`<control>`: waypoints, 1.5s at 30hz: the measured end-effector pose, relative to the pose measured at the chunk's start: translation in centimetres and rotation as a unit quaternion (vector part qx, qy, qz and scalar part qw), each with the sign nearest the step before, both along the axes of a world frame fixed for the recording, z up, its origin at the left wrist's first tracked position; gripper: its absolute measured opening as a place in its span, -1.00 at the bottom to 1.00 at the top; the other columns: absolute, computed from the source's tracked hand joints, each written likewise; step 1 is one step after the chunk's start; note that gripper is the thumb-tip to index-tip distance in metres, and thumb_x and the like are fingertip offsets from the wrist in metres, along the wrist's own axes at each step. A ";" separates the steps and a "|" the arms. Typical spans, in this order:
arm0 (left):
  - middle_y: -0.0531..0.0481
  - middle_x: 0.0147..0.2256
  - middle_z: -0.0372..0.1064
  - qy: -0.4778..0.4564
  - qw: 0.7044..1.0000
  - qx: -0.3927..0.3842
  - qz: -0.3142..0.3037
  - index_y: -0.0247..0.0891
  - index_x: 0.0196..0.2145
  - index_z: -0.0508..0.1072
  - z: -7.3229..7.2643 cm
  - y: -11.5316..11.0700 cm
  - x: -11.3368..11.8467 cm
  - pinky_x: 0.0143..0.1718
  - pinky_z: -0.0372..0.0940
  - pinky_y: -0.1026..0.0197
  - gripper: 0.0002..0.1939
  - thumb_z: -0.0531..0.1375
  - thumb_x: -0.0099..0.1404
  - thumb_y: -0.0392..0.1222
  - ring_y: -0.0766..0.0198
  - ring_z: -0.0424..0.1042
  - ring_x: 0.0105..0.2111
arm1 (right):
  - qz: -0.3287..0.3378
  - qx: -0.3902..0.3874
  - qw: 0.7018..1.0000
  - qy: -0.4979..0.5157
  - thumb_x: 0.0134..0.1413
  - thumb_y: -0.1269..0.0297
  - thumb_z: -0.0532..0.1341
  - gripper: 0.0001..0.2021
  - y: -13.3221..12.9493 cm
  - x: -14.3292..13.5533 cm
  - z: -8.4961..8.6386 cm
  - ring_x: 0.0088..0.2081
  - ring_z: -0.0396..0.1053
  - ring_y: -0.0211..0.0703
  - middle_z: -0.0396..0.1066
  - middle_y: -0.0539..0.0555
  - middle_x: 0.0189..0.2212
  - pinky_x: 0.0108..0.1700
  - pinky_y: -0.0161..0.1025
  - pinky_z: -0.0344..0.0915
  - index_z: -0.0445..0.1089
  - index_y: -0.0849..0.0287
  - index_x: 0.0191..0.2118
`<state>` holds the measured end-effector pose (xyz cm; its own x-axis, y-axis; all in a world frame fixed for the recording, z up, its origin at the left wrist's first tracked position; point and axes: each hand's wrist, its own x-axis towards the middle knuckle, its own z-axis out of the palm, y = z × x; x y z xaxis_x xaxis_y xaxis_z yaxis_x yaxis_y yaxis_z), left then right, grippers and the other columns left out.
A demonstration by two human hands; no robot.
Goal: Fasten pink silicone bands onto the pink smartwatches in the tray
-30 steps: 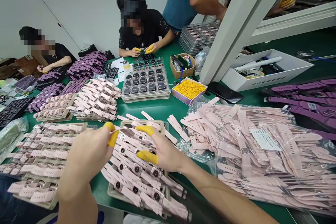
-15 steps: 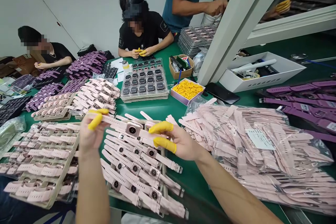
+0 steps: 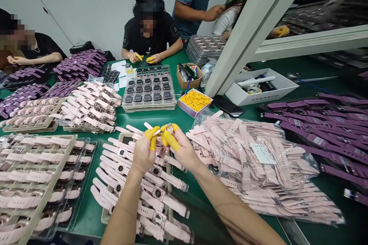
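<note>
Yellow finger cots cover the fingertips of both my hands, which are close together above a tray [image 3: 105, 214] of pink-strapped watches. My left hand [image 3: 144, 152] pinches one pink strap end of a smartwatch [image 3: 156, 132]. The fingers of my right hand [image 3: 181, 148] are closed round the other strap end, where a bit of metal buckle shows on top. My fingers hide most of this watch, its case included. Below my hands, several watches [image 3: 157, 193] lie in slanted rows, sensor backs up, straps spread out flat.
Trays of pink looped watches [image 3: 31, 178] stand at left. Bagged pink straps [image 3: 241, 149] are heaped at right, with purple watches [image 3: 316, 130] beyond. Farther back are a box of yellow finger cots [image 3: 195, 101], stacked trays of watch cases [image 3: 148, 90], a white post [image 3: 230, 42] and co-workers.
My hands have come together from wide apart, bringing the strap ends of the stretched-out watch close to each other. The whole view has shifted to the right.
</note>
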<state>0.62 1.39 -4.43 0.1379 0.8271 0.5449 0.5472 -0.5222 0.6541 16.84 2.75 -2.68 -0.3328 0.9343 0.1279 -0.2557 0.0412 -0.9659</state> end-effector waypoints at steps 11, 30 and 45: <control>-0.23 0.00 0.53 0.088 0.993 0.077 0.013 -0.19 0.31 0.29 -0.5 -0.2 -0.4 -0.03 0.50 0.08 -0.53 -0.02 0.51 -0.32 0.10 0.55 -0.01 | -0.143 0.182 0.962 -0.143 0.37 -0.01 0.18 -0.68 -0.1 -0.6 -2.3 -0.14 0.44 0.02 0.41 0.12 -0.19 -0.07 0.02 0.50 0.45 0.02 0.06; -0.24 -0.22 0.59 0.124 0.986 0.071 0.083 -0.31 0.30 0.35 -1.6 -0.8 0.7 -0.16 0.52 0.15 -0.52 0.01 0.48 -0.29 0.08 0.61 -0.21 | -0.114 0.034 0.990 -0.073 0.24 -0.09 0.29 -0.67 -0.2 -1.5 -2.3 -0.38 0.48 -0.12 0.49 0.03 -0.36 -0.33 -0.17 0.52 0.47 0.07 -0.11; -0.19 -0.04 0.62 -0.150 0.981 -0.048 0.113 -0.25 0.00 0.60 0.5 -1.0 -0.1 0.13 0.44 0.01 -0.67 0.09 0.52 -0.10 0.07 0.58 0.02 | -0.053 0.296 0.874 -0.381 0.38 0.18 0.19 -0.71 0.0 -0.2 -2.9 -0.15 0.54 0.16 0.52 0.27 -0.15 -0.12 0.09 0.54 0.52 0.16 0.07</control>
<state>0.55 0.41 -3.92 -0.2097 0.8678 0.4504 0.4180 -0.3368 0.8437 16.63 2.77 -5.56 -0.4478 0.8099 0.3788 0.4887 0.5765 -0.6549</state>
